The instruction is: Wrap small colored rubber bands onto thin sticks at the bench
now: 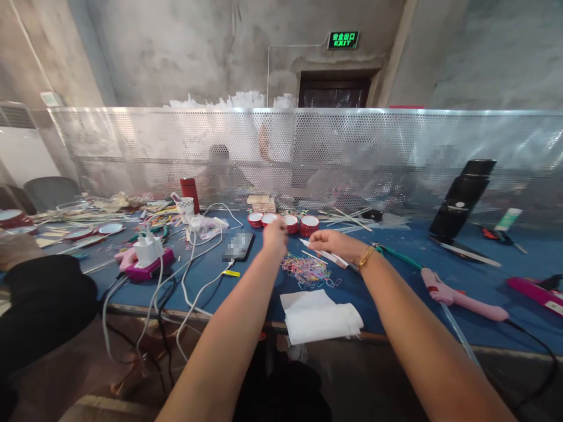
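Note:
My left hand (275, 235) is closed, its fingers bunched in front of a row of small round red containers with white tops (309, 223). Whether anything is between those fingers is hidden. To its right, my right hand (336, 245) pinches a slim white pointed stick (304, 241); a gold bracelet circles that wrist. Another white strip (338, 259) shows just under this hand. Between and below both hands spreads a heap of small colourful loops (308, 269). Nearer the table edge lies a folded white cloth (323, 316), partly hanging over.
A pink glue gun (464, 300) and a black bottle (463, 199) are on the right. Left of my arms are a phone (238, 247), white cables and a purple power strip (152, 265). Another person's dark sleeve (53, 299) reaches in at far left. A perforated metal screen (176, 140) stands behind.

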The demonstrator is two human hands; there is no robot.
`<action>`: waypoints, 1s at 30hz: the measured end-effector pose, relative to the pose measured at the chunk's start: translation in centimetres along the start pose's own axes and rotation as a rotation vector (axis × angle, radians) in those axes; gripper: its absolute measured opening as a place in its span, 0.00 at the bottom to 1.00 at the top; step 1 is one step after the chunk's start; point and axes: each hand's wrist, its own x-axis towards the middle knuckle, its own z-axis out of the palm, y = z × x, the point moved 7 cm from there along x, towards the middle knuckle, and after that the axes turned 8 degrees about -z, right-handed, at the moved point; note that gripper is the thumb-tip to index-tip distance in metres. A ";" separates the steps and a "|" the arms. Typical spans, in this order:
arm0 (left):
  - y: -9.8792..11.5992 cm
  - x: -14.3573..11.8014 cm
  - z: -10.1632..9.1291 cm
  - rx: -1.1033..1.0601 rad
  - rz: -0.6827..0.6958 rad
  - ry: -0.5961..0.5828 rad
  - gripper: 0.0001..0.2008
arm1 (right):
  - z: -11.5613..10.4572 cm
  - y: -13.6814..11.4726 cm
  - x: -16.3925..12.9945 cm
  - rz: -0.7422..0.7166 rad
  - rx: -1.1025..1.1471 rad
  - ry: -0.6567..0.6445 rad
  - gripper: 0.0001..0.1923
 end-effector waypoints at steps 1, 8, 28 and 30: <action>1.0 0.1 -0.6 -0.035 0.024 0.033 0.18 | -0.2 0.2 -0.3 0.022 -0.014 -0.029 0.23; 1.0 -2.3 3.2 0.050 0.078 -0.258 0.08 | -2.0 -1.5 0.7 -0.159 0.445 0.289 0.26; -1.9 0.1 2.5 0.436 0.058 -0.120 0.07 | -4.5 0.9 0.7 -0.059 -0.281 0.500 0.16; -2.1 1.0 2.1 0.340 0.010 -0.130 0.07 | -4.8 1.6 0.7 0.051 -0.522 0.432 0.11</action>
